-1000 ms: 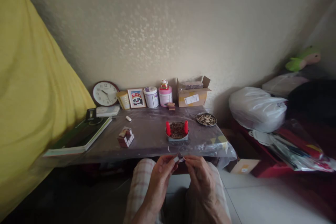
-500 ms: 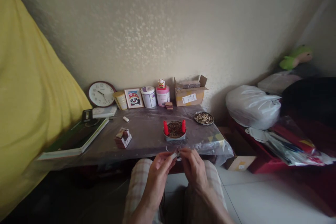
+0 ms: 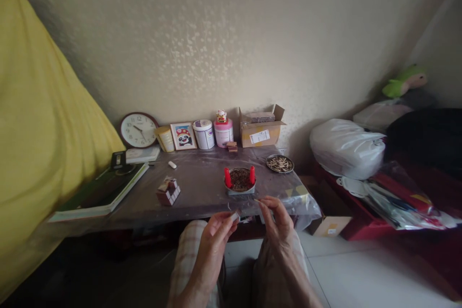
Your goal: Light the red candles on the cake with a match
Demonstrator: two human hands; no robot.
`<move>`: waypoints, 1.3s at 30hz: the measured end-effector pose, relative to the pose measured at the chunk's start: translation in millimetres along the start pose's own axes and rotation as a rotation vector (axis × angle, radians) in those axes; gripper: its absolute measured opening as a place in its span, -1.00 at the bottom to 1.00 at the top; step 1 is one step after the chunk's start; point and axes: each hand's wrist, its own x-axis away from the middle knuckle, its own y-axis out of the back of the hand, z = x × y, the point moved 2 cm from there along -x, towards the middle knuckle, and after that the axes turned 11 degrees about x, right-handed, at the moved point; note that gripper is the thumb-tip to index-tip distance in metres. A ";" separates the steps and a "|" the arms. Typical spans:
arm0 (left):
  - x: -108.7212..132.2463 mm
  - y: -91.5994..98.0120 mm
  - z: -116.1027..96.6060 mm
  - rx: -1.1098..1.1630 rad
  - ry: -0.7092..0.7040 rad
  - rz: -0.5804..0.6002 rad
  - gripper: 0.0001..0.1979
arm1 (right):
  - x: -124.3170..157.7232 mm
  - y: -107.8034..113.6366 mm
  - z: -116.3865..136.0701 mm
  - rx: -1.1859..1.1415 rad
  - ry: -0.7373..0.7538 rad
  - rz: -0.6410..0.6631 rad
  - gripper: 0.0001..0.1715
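Observation:
My left hand [image 3: 216,233] is closed on a small matchbox [image 3: 235,216], held over my lap near the table's front edge. To its right, my right hand [image 3: 277,219] pinches a thin matchstick [image 3: 257,200], its tip pointing left and apart from the box. No flame shows on it. Just beyond my hands stands a round tin [image 3: 241,191] filled with brown grains. Two red candles rise upright from it, a left candle [image 3: 227,178] and a right candle [image 3: 252,175]. A dish of matchsticks [image 3: 280,163] lies at the back right.
Stacked matchboxes [image 3: 169,191] sit left of the tin. A thick book [image 3: 104,187] lies at the table's left. Along the wall stand a clock [image 3: 139,130], a framed picture [image 3: 184,136], canisters and a cardboard box [image 3: 262,130]. White bags [image 3: 348,147] are piled at right.
My hands have come apart. The right hand has moved right and slightly up with the matchstick, while the left stays low with the matchbox.

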 end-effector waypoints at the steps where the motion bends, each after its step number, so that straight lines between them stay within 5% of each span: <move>1: 0.7 -2.3 -1.0 0.007 -0.002 -0.001 -0.78 | 3.5 -1.2 3.8 0.006 0.029 0.036 -0.90; 7: 4.3 -10.5 -4.1 0.062 0.014 0.054 -0.83 | 17.1 -9.5 13.8 0.074 0.296 0.081 -0.83; 12: -1.2 -4.6 -1.1 0.019 -0.002 -0.005 -0.84 | 13.6 9.1 34.0 0.086 0.400 0.005 -0.74; 16: -3.4 -4.6 -1.4 -0.013 -0.020 -0.013 -0.82 | 13.7 0.7 22.5 0.099 0.508 0.118 -0.73; 22: 2.4 -1.2 -5.7 -0.066 -0.004 -0.022 -0.78 | -0.3 -19.8 -36.5 0.194 0.172 -0.043 -0.86; 29: 5.8 8.7 -7.7 -0.037 0.017 -0.034 -0.78 | -18.7 1.2 -21.7 0.034 -0.112 -0.093 -0.76; 39: 7.7 15.2 -13.3 -0.023 0.030 -0.109 -0.74 | -31.0 1.3 -31.9 0.004 -0.179 -0.146 -0.76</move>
